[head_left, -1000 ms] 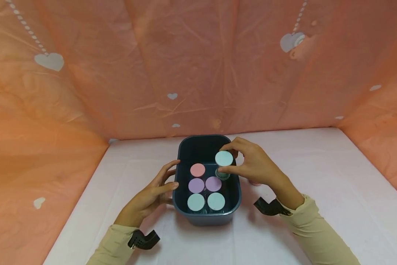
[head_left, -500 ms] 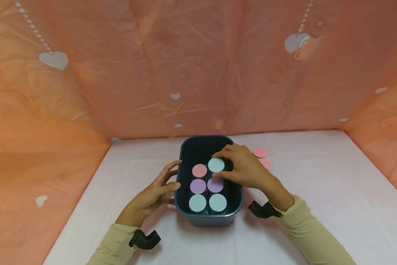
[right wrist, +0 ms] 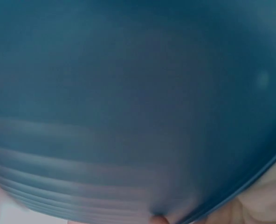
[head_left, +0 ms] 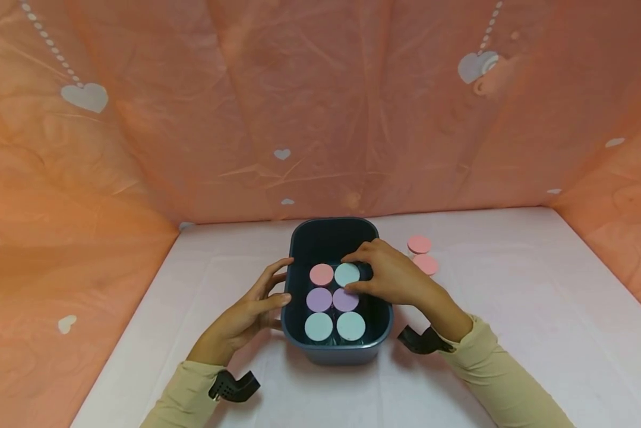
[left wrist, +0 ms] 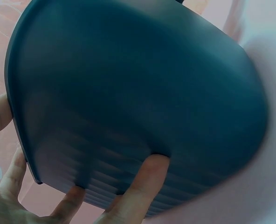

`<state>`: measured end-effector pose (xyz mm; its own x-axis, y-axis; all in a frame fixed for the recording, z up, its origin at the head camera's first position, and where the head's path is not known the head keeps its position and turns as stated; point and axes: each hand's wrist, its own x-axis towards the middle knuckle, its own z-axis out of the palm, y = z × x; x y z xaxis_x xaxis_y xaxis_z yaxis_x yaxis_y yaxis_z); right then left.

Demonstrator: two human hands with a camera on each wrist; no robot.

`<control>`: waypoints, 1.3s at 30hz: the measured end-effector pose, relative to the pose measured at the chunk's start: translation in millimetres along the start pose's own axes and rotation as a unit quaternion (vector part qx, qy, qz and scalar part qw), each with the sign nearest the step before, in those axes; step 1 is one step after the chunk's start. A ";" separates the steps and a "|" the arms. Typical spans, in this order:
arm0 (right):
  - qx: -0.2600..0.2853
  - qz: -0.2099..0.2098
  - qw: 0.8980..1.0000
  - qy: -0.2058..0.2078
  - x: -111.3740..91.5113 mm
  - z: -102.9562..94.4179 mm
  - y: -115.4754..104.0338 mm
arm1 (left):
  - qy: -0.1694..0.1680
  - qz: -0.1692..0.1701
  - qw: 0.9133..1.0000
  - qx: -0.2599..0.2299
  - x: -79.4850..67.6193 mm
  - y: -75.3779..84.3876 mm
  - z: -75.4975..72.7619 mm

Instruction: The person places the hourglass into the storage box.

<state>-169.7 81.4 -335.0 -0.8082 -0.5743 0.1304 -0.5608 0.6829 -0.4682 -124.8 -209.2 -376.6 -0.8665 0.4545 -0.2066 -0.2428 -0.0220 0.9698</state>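
A dark blue bin (head_left: pixel 337 355) stands on the table and holds small jars with round lids. My right hand (head_left: pixel 392 273) reaches over its right rim, thumb and index finger pinching a pale-lidded jar (head_left: pixel 347 274) from both sides. To the left of that jar is a pink-lidded jar (head_left: pixel 321 274). Two purple-lidded jars (head_left: pixel 319 299) and two pale-lidded jars (head_left: pixel 318 327) fill the nearer rows. My left hand (head_left: pixel 248 309) rests against the bin's left side with fingers spread. In the left wrist view, its fingertips (left wrist: pixel 157 163) touch the ribbed outer wall.
Two pink-lidded jars (head_left: pixel 425 264) stand on the white tabletop (head_left: pixel 512 285), right of the bin and beyond my right hand. Orange sheeting (head_left: pixel 325 119) with pale hearts hangs behind the table and along both sides.
My right hand has moved left and lowered the pale-lidded jar into the bin, beside the pink-lidded one. My left hand has stayed at the bin's left side.
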 end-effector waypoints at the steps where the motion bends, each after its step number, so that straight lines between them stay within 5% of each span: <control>1: -0.004 0.003 1.000 -0.002 0.0 -0.2 -0.6 | 0.001 -0.001 1.000 0.001 -0.2 0.0 0.0; 31: -0.080 0.023 0.997 -0.008 1.3 2.6 -6.2 | 0.004 0.007 1.000 0.000 -2.4 -1.6 -2.2; 39: -0.058 0.018 0.998 0.007 -1.9 -0.9 -3.2 | 0.003 0.002 1.000 -0.003 -0.4 -0.3 0.3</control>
<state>-166.5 80.7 -332.9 -0.8301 -0.5427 0.1281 -0.5480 0.7514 -0.3677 -124.3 -209.1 -376.8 -0.8704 0.4484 -0.2033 -0.2415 -0.0291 0.9700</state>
